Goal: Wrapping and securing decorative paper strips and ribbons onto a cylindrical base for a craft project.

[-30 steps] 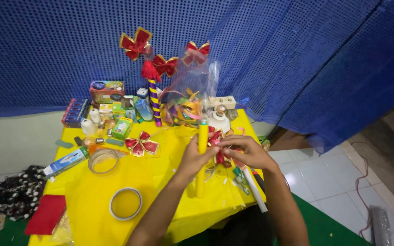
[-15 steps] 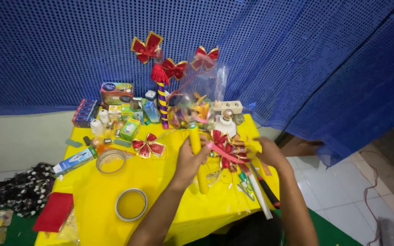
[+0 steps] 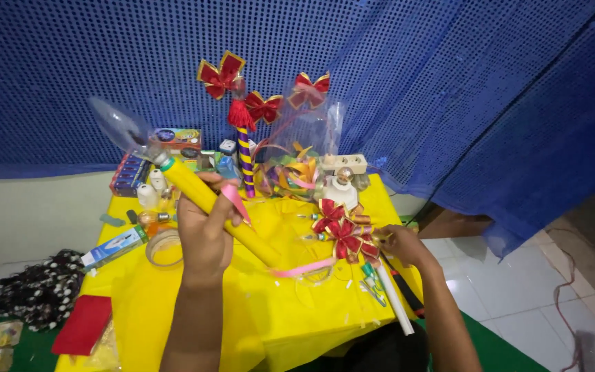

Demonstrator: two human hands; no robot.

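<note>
Head view: left hand (image 3: 204,231) gripping yellow tube (image 3: 215,207), frame centre-left, tilted, clear bulb (image 3: 120,127) already on its upper end, pink ribbon (image 3: 304,267) trailing off it. Right hand (image 3: 397,244) pinching red bow (image 3: 342,231) at centre-right; bow not yet on tube.

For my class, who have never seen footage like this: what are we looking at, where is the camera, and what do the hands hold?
One camera, worn on a person's head, looks down at their two bare hands over a table with a yellow cloth. The left hand grips a yellow tube tipped with a clear bulb, trailing pink ribbon. The right hand touches a red-and-gold bow. On the cloth lie a tape roll, small boxes and more bows. A blue curtain hangs behind.
</note>
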